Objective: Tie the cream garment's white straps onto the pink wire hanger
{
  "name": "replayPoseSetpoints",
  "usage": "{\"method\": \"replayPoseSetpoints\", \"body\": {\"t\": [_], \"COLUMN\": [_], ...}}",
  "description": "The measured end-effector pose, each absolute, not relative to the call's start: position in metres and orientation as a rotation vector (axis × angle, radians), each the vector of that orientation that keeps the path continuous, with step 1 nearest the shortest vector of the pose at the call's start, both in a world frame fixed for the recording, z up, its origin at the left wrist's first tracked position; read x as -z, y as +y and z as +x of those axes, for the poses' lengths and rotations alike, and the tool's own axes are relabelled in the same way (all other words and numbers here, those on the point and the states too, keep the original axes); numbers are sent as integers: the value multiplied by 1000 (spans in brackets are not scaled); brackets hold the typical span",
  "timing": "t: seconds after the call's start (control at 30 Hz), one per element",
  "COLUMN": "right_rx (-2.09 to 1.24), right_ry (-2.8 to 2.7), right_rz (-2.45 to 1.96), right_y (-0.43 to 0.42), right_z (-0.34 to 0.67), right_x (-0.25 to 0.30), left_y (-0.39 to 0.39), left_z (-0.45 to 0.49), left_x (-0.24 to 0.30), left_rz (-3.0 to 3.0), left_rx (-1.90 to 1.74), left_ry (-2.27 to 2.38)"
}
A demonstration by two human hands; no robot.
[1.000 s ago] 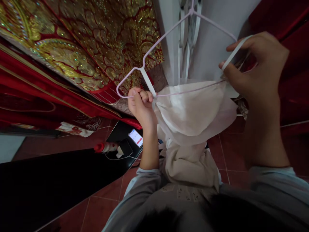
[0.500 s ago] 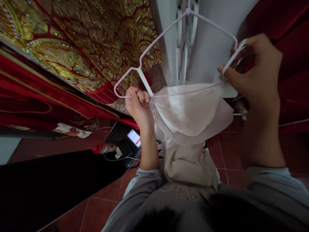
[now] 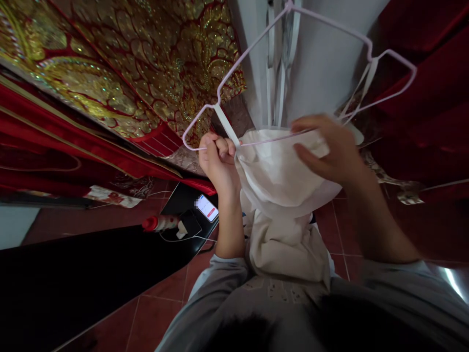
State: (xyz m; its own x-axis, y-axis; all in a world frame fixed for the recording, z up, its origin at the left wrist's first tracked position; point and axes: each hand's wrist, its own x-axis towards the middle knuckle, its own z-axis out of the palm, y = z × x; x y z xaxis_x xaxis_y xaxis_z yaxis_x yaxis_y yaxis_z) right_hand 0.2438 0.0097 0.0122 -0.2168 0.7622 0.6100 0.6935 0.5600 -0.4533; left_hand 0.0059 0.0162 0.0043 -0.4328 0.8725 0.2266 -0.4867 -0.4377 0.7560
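Note:
A pale pink clothes hanger (image 3: 254, 45) is in front of me, its top at the upper edge of the view. From it hangs a white garment (image 3: 278, 171), with one white strap (image 3: 226, 124) over the left notch and another white strap (image 3: 369, 80) over the right notch. My left hand (image 3: 219, 155) is closed round the hanger's bottom bar, beside the left strap. Slightly blurred, my right hand (image 3: 328, 149) is at the right part of the bottom bar, over the garment's upper edge, thumb and fingers apart.
Gold-sequinned red garments (image 3: 157, 63) hang at the left, with dark red cloth (image 3: 432, 63) at the right. On a black table (image 3: 91, 278) are a phone (image 3: 207, 208), a red-capped bottle (image 3: 159, 223) and a white cable. Red floor tiles (image 3: 161, 293) lie below.
My right hand has let go of the right strap, now looped over the hanger's right notch, and moved left to the garment's upper edge. Hanger and left hand have shifted slightly right.

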Motion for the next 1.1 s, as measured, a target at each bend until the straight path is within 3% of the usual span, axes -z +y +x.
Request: {"method": "replayPoseSetpoints", "body": {"t": [0.43, 0.7, 1.1], "right_rx": [157, 196, 118], "right_ry": [-1971, -1886, -1770], "right_rz": [-1202, -1115, -1100], "right_y": [13, 9, 3], "right_z": [200, 203, 178], "right_x": [17, 24, 38], "left_y": [0, -17, -16], "left_z": [6, -11, -16], "left_x": [26, 5, -3], "left_rz": [1042, 1361, 983], "left_rx": [-1821, -1552, -1689], "left_ry": [961, 1146, 767]}}
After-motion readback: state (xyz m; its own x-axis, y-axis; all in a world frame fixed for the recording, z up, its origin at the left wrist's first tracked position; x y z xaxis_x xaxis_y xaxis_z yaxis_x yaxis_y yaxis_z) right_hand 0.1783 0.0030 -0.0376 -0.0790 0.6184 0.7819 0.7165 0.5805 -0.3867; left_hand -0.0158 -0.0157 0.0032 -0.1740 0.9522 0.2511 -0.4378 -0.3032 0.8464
